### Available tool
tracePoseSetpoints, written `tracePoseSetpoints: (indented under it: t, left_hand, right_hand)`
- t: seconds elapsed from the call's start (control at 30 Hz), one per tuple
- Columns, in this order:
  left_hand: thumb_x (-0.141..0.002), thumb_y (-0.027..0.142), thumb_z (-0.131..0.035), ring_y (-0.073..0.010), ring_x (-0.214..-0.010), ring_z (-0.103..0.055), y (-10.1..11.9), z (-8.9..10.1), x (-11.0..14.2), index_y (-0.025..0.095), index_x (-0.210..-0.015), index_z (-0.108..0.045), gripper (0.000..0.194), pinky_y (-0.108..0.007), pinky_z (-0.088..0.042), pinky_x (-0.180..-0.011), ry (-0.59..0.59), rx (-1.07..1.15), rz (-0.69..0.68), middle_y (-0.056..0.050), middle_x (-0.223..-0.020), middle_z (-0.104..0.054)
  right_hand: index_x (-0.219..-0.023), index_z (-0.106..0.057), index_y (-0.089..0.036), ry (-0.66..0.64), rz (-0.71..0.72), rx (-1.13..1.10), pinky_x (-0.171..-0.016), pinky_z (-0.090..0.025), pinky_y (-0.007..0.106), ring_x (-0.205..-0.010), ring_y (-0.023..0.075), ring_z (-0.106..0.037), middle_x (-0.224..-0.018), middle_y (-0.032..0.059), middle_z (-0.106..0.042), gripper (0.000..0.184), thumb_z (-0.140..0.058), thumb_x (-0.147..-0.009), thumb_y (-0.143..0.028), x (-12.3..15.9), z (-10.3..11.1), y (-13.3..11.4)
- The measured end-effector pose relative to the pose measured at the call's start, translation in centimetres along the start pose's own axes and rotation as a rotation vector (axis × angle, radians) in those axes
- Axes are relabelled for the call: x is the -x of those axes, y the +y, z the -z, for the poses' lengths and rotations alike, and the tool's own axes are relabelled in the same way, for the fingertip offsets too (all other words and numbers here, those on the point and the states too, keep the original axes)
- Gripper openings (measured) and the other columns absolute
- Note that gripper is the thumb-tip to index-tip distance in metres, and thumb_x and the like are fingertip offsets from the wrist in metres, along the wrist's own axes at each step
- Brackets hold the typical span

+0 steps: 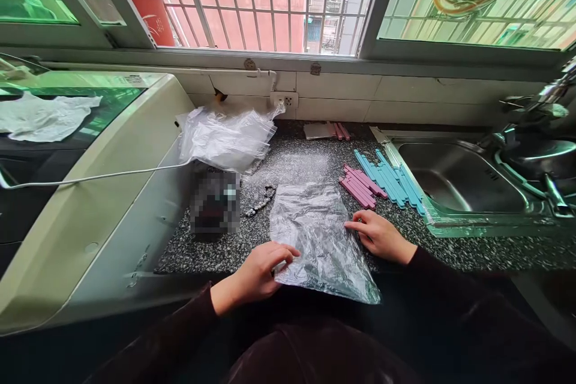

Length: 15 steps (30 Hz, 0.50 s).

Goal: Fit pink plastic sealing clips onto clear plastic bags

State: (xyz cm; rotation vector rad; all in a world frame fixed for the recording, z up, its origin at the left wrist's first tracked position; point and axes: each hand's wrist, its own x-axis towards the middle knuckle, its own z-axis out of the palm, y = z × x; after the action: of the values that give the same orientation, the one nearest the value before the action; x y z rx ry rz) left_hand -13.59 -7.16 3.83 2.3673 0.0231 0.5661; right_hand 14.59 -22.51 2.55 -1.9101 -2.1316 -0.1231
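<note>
A clear, crinkled plastic bag (315,234) lies flat on the speckled countertop, its near end hanging past the front edge. My left hand (263,267) grips the bag's near left edge, fingers curled over the top and the thumb partly hidden. On the opposite side, my right hand (381,237) rests with its fingers apart, the index fingertip touching the bag's right edge. Just beyond that hand are several pink flat sticks (360,185) in a loose pile. Beside them lie several light blue sticks (389,177), reaching toward the sink.
A pile of clear plastic bags (227,138) sits at the back left, near a blurred-out dark object (215,203). A crumpled strip (261,201) lies between. More pink sticks (341,131) are by the wall. The steel sink (463,177) is right; a pale appliance (135,150) stands left.
</note>
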Motion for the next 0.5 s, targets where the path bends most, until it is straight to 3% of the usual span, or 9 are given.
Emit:
tracePoseSetpoints:
  t: [0.13, 0.27, 0.4, 0.5]
  left_hand:
    - [-0.074, 0.017, -0.049, -0.0144, -0.073, -0.062, 0.0, 0.9, -0.7, 0.015, -0.077, -0.055, 0.007, -0.025, -0.047, -0.066, -0.025, 0.245, 0.266, -0.008, -0.087, -0.068]
    - [-0.077, 0.023, -0.048, -0.0139, -0.064, -0.059, -0.3, 1.5, -1.7, 0.013, -0.077, -0.058, 0.013, -0.025, -0.045, -0.062, 0.029, 0.446, 0.496, -0.004, -0.068, -0.064]
    - [-0.077, 0.032, -0.051, -0.0111, -0.051, -0.054, -0.9, 2.0, -2.6, 0.014, -0.072, -0.052, 0.019, -0.022, -0.038, -0.049, 0.081, 0.595, 0.624, 0.0, -0.055, -0.059]
    - [-0.076, 0.038, -0.054, -0.0088, -0.044, -0.051, -1.5, 2.4, -3.8, 0.015, -0.069, -0.047, 0.025, -0.02, -0.033, -0.043, 0.075, 0.705, 0.663, -0.001, -0.056, -0.061]
  right_hand:
    - [-0.096, -0.064, -0.02, -0.008, 0.023, -0.049, -0.071, -0.049, 0.031, -0.08, 0.0175, -0.054, -0.088, 0.0077, -0.059, 0.035, -0.042, -0.073, -0.005, -0.8, -0.2, 0.4]
    - [-0.111, -0.057, -0.019, 0.013, 0.023, -0.165, -0.077, -0.049, 0.034, -0.091, 0.02, -0.055, -0.099, 0.0098, -0.057, 0.036, -0.05, -0.076, -0.015, 0.4, 0.2, 0.4]
    - [-0.121, -0.049, -0.021, 0.008, -0.057, -0.383, -0.081, -0.049, 0.033, -0.097, 0.0201, -0.055, -0.107, 0.0095, -0.054, 0.048, -0.061, -0.075, -0.03, 1.1, 0.3, -0.2]
    - [-0.113, -0.055, -0.022, 0.027, -0.197, -0.495, -0.078, -0.049, 0.032, -0.094, 0.0196, -0.056, -0.104, 0.0084, -0.055, 0.043, -0.062, -0.074, -0.037, 0.2, -0.3, -0.8]
